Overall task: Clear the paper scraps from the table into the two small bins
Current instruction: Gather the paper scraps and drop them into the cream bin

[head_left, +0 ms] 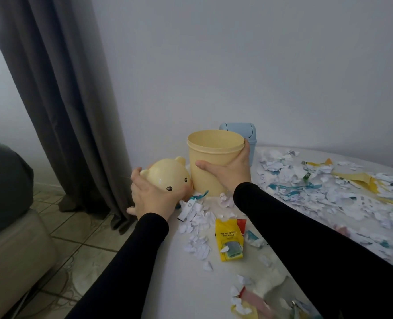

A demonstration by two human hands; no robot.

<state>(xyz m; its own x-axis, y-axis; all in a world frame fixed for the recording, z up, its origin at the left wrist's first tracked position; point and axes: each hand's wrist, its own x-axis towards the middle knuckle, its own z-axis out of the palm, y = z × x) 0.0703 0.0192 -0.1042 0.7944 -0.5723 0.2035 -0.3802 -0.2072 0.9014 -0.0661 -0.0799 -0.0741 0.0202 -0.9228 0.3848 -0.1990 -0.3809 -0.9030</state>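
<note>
Together, at the table's far left corner, we work the yellow bin and its bear-faced lid, both arms in black sleeves reaching forward from the near edge. Our right hand wraps the bin's wall from the right, thumb stretched across the front and fingers curled up toward the rim, clamped on the bin, which stands upright and open-mouthed on the table. Our left hand grips the lid from behind and below, fingers spread around its domed back, the thumb hanging lower by the table's left edge; the lid sits tilted, its painted eyes turned toward us, just beside the bin's lower left side, and we cannot tell whether the two touch. Behind the yellow bin, against the wall at the far edge, stands a blue bin with its swing lid in place. Paper scraps, white with teal and yellow strips among them, lie heaped along the right side of the table toward the far edge, and a thinner trail runs down the middle toward the near edge. A yellow packet lies flat between our forearms. Left of the table hang dark grey curtains over a tiled floor.
</note>
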